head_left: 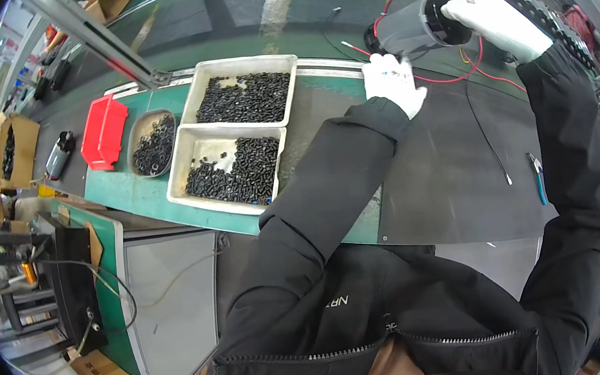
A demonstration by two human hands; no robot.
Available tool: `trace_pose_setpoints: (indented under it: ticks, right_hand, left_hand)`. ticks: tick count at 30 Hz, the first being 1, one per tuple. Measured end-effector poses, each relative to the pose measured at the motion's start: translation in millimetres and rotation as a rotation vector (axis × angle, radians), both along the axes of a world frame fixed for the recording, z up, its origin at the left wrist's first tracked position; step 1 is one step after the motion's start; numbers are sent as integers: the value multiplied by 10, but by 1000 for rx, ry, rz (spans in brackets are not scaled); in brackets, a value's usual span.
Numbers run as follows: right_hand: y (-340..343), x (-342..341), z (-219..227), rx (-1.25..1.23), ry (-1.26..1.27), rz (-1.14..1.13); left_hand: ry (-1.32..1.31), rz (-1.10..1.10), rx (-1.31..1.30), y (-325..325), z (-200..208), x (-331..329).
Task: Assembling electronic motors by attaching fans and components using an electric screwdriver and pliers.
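A grey cylinder with black end caps (406, 30), seemingly a motor, lies on its side at the far right of the bench. My right hand (493, 21), in a white glove, is closed around its right-hand black cap. Just below the cylinder's left end is my left hand (391, 85), also gloved, its thumb held out and its fingertips by the cylinder; whether they touch it is unclear. Red wires (451, 79) loop around the cylinder, with yellow and black wires among them. A black cable (486, 131) with a light tip trails across the dark mat.
Two white trays (188, 143) of small black parts stand left of my left arm. Beside them are an oval tub (132, 152) of black rings and a red bin (100, 133). Blue-handled pliers (540, 180) lie by my right forearm. A metal post (90, 37) rises at the back left.
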State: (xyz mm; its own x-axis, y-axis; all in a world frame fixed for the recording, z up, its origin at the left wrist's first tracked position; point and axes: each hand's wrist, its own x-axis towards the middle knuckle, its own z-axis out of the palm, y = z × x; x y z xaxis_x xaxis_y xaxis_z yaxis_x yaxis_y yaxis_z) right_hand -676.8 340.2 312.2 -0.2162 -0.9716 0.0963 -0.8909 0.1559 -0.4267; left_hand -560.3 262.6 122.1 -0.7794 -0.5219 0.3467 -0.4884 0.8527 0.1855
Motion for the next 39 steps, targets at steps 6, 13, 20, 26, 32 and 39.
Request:
trace_pose_setpoints:
  ticks: [6, 13, 20, 26, 32, 39]
  right_hand:
    - [-37, -72, -20, 15, 45, -53]
    - [52, 7, -129, -49, 26, -81]
    - [572, 624, -475, -14, -90, -279]
    - [994, 1447, -1337, -92, 7, -275]
    - [1030, 1656, -1551, 29, -278, -344]
    - [1759, 911, -761, 20, -586, -5]
  left_hand:
    - [69, 9, 35, 149, -14, -71]
    - [76, -384, 417, 1423, 246, 272]
    - [-113, -905, 647, 1594, 321, 1004]
    - [321, -664, 774, 944, 716, 2031]
    - [-191, 195, 235, -766, 1044, 2263]
    - [-397, 162, -97, -2080, 350, 2041]
